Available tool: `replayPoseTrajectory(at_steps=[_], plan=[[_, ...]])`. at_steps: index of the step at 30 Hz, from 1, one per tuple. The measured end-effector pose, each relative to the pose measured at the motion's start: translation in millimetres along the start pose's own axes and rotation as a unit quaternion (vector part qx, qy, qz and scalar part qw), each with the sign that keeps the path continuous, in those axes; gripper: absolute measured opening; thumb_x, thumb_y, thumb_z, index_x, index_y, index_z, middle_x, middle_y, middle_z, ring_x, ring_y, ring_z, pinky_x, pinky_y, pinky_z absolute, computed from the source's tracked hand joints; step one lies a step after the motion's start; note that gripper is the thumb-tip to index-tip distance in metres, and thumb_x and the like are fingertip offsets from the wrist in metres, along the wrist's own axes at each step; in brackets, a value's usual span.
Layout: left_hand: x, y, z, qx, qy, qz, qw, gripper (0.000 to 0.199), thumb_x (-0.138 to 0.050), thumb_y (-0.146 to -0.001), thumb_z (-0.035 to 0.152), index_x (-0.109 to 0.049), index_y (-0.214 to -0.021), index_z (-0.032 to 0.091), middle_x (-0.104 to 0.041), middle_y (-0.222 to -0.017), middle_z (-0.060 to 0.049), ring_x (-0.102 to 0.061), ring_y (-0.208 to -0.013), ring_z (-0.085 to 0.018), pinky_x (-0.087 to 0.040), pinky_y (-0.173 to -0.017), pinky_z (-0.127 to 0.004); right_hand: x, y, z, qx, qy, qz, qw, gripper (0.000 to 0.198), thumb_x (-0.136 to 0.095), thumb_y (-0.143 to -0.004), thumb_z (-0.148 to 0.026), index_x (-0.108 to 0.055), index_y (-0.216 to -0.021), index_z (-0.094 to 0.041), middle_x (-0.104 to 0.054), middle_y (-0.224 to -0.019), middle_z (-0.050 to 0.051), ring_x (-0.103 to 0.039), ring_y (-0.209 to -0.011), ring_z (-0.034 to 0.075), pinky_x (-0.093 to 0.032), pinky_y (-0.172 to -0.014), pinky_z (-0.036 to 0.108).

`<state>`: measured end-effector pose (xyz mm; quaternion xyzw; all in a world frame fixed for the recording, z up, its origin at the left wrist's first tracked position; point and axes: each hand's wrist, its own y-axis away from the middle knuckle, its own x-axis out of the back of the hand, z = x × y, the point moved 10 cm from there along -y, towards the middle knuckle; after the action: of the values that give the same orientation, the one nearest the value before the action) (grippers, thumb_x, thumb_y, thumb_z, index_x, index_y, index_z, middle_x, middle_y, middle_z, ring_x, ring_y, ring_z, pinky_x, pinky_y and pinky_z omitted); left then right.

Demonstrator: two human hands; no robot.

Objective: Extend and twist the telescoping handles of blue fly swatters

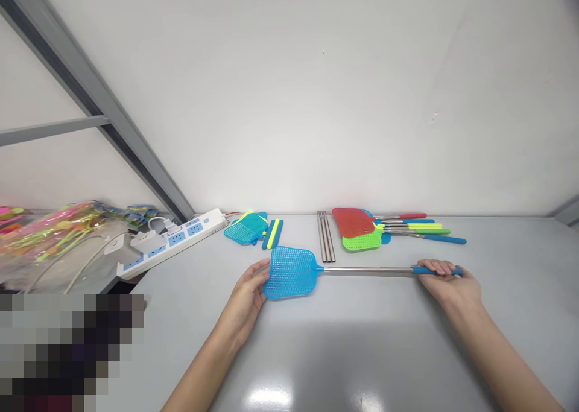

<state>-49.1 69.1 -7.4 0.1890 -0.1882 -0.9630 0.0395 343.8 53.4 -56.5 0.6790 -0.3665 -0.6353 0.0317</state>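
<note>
A blue fly swatter with a mesh head and a metal rod extends sideways between my hands. My left hand grips the outer edge of its head, thumb and fingers on the rim. At the other end, my right hand is wrapped around the blue handle grip. Behind it lie several metal rods side by side. Loose swatter heads in blue and yellow are stacked further left, beside a few blue and yellow handle sleeves.
Swatters with red and green heads are piled at the back right, handles pointing right. A white power strip with plugged-in chargers lies left, near plastic-bagged colourful items. A grey metal frame rises at the left, against a white wall.
</note>
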Motion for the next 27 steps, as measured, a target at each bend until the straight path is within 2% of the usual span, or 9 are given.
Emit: replayPoseTrajectory(at_steps=[6, 9, 14, 19, 27], plan=[[-12, 5, 13, -0.037, 0.03, -0.048, 0.998, 0.03, -0.054, -0.07, 0.017, -0.057, -0.099, 0.013, -0.062, -0.097, -0.007, -0.057, -0.087, -0.016, -0.046, -0.074, -0.022, 0, 3, -2, -0.007, -0.009, 0.015, 1.0, 0.008, -0.025, -0.062, -0.013, -0.022, -0.058, -0.019, -0.023, -0.039, -0.007, -0.024, -0.029, 0.008, -0.024, -0.032, 0.022], [-14, 9, 22, -0.07, 0.051, -0.051, 0.995, 0.032, -0.054, -0.07, 0.018, -0.057, -0.101, 0.013, -0.06, -0.102, -0.007, -0.056, -0.091, -0.016, -0.046, -0.076, -0.021, 1, 5, -1, -0.013, -0.021, 0.026, 0.999, 0.008, -0.026, -0.059, -0.013, -0.021, -0.058, -0.019, -0.023, -0.039, -0.007, -0.024, -0.028, 0.008, -0.025, -0.031, 0.022], [-24, 15, 29, -0.1, 0.017, -0.08, 0.992, 0.043, -0.057, -0.069, 0.02, -0.05, -0.112, 0.018, -0.058, -0.108, -0.006, -0.052, -0.099, -0.016, -0.043, -0.081, -0.019, 1, 8, 0, -0.022, -0.045, 0.045, 0.998, 0.009, -0.025, -0.057, -0.012, -0.02, -0.058, -0.02, -0.02, -0.041, -0.007, -0.024, -0.028, 0.009, -0.025, -0.03, 0.022], [-23, 16, 31, -0.115, -0.005, -0.071, 0.991, 0.043, -0.058, -0.069, 0.023, -0.05, -0.112, 0.02, -0.059, -0.106, -0.004, -0.052, -0.099, -0.014, -0.04, -0.083, -0.017, 2, 8, -1, -0.02, -0.047, 0.05, 0.997, 0.009, -0.025, -0.059, -0.012, -0.02, -0.059, -0.02, -0.018, -0.042, -0.007, -0.024, -0.027, 0.008, -0.025, -0.029, 0.022], [-12, 13, 31, -0.131, -0.005, -0.022, 0.991, 0.036, -0.065, -0.062, 0.025, -0.056, -0.097, 0.018, -0.066, -0.086, -0.003, -0.058, -0.084, -0.013, -0.043, -0.078, -0.019, 4, 5, -2, -0.024, -0.062, 0.049, 0.997, 0.01, -0.025, -0.063, -0.013, -0.021, -0.059, -0.021, -0.017, -0.042, -0.007, -0.024, -0.027, 0.009, -0.024, -0.028, 0.022]])
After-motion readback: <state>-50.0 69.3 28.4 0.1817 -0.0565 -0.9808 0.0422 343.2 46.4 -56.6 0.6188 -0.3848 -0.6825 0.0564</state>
